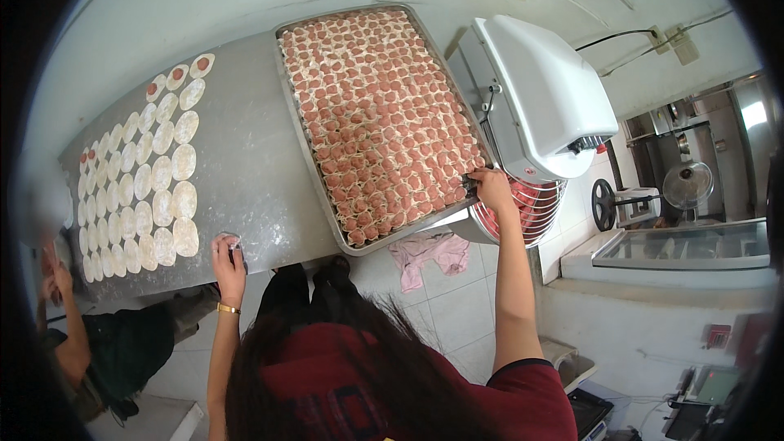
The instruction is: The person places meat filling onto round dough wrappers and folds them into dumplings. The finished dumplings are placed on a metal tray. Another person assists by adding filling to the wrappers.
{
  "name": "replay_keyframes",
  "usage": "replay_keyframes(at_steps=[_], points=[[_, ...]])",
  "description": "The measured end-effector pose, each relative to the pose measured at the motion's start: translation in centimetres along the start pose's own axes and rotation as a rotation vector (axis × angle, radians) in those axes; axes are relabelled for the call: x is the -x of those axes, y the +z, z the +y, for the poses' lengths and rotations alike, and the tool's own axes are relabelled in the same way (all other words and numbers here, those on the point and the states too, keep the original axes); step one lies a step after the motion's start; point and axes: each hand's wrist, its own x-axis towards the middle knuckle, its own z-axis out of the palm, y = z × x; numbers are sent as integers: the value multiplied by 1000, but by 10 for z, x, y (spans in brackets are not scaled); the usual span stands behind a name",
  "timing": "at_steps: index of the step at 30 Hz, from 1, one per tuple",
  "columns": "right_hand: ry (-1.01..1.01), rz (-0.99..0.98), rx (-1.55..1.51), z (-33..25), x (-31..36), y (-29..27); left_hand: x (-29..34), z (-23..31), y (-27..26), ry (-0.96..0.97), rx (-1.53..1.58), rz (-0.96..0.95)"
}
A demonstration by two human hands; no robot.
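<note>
A large metal tray (318,188) holds close rows of small open dumplings (384,114) with pink filling. At its near right corner my right hand (492,186) is closed, fingertips over the rim beside a small dark thing I cannot make out. My left hand (226,263) is at the near edge of the metal table (253,139), its fingers curled round something dark and shiny that is mostly hidden. To its left lie rows of round floured dough wrappers (161,170). A few at the far end carry a dab of filling (202,63).
Right of the tray stands a white mixer (543,90) with a wire guard (543,208) over pink contents. A pink cloth (429,255) hangs below the tray. At the far left, another person's hands (57,273) are near the table. A glass-topped counter (682,242) stands at right.
</note>
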Motion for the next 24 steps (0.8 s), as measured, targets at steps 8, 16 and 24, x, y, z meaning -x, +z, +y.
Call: replay_keyframes(at_steps=[8,16,24], points=[[149,-8,-83,-12,18,-17,-4,-1,-4,34,4,-25],[173,192,-318,-57,40,-30,-83,-19,-54,-89,137,170],[91,232,-364,-167,45,-35,-272,-128,-112,-112,-95,385]])
